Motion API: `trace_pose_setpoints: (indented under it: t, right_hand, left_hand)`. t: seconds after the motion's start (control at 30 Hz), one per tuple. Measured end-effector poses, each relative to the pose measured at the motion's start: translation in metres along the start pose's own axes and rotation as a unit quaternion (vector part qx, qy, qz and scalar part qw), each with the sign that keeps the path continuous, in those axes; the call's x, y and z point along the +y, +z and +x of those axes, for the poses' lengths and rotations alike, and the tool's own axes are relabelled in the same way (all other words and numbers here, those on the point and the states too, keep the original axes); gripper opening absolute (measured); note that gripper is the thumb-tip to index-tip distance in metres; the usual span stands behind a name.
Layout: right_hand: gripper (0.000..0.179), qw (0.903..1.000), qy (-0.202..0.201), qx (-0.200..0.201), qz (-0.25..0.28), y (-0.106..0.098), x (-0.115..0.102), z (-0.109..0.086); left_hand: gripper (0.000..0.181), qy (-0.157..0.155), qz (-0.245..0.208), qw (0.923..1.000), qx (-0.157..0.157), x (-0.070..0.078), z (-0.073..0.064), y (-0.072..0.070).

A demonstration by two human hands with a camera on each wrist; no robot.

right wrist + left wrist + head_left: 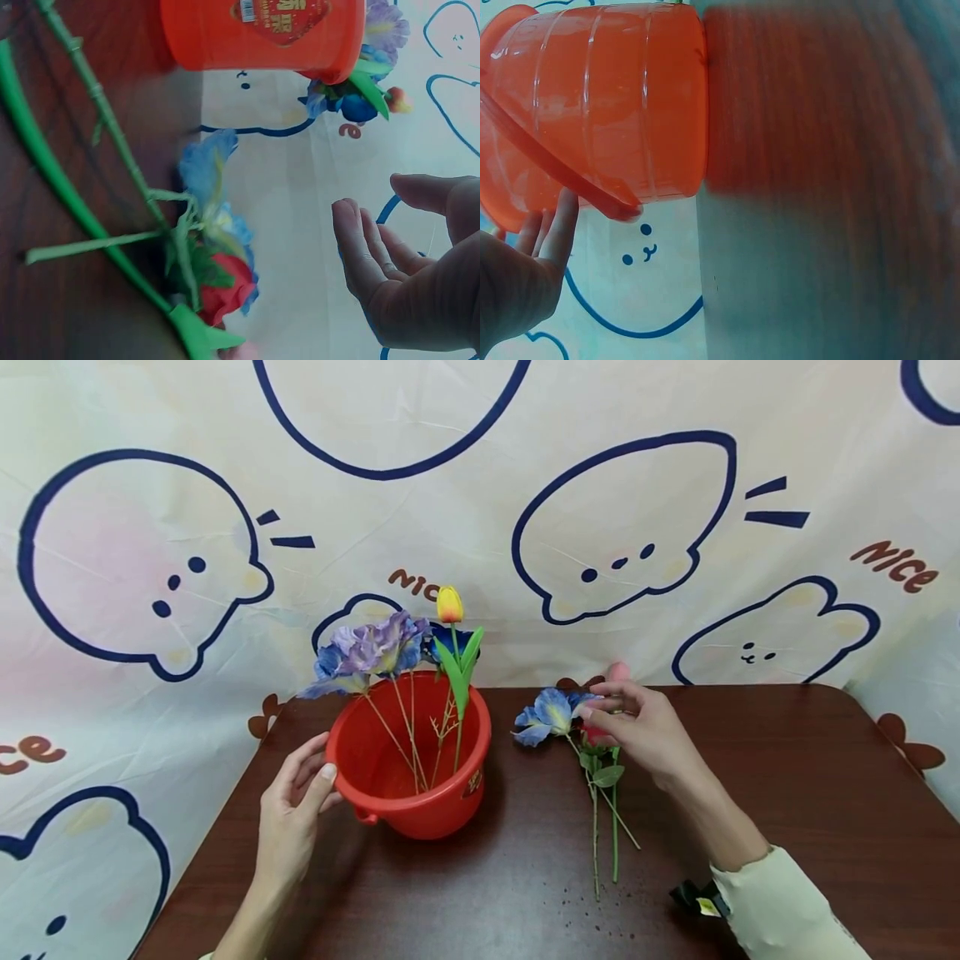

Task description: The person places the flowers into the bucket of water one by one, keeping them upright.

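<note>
A red plastic bucket [431, 814] stands on the table, holding purple-blue flowers [375, 647], a dark blue bloom and a yellow tulip [450, 606]. At its left side my left hand [288, 810] holds the rim, thumb at the lip and fingers along the outside by the handle [562, 169]. My right hand [637, 727] hovers over the flowers lying right of the bucket, its fingers loosely bent with nothing between them. Among these lie a blue flower [553, 710], a red rose [227, 289] and a pink bloom [618, 672], with their green stems [97, 232] towards me.
The dark brown table [787, 793] ends at a printed cloth backdrop [480, 527]. Near the right sleeve [783, 906] lies a small black item with a yellow label [697, 900]. Dark specks [592, 914] dot the table in front of the stems.
</note>
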State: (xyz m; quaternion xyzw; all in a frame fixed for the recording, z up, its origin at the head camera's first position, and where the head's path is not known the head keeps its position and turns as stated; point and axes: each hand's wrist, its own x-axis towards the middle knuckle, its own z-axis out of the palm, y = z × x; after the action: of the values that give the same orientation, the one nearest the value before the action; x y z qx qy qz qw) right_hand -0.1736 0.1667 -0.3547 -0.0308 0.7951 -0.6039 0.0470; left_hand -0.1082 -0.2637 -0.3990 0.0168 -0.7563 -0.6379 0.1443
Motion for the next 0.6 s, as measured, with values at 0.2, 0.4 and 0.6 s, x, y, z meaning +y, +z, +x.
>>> trace_pose_setpoints:
  t: [0.2, 0.4, 0.6]
  right_hand:
    - [0.051, 0.9997, 0.019, -0.001, 0.013, -0.004, 0.014, -0.007]
    - [0.054, 0.9986, 0.047, -0.018, 0.018, -0.009, 0.030, -0.014]
    - [0.058, 0.9954, 0.080, -0.044, 0.027, -0.010, 0.043, -0.021]
  left_hand:
    - [0.047, 0.000, 0.001, 1.0000, -0.001, 0.001, 0.000, 0.000]
    - [0.048, 0.003, -0.004, 1.0000, -0.003, 0.002, -0.001, 0.000]
    - [0.048, 0.007, -0.012, 0.9999, -0.006, 0.002, 0.000, 0.000]
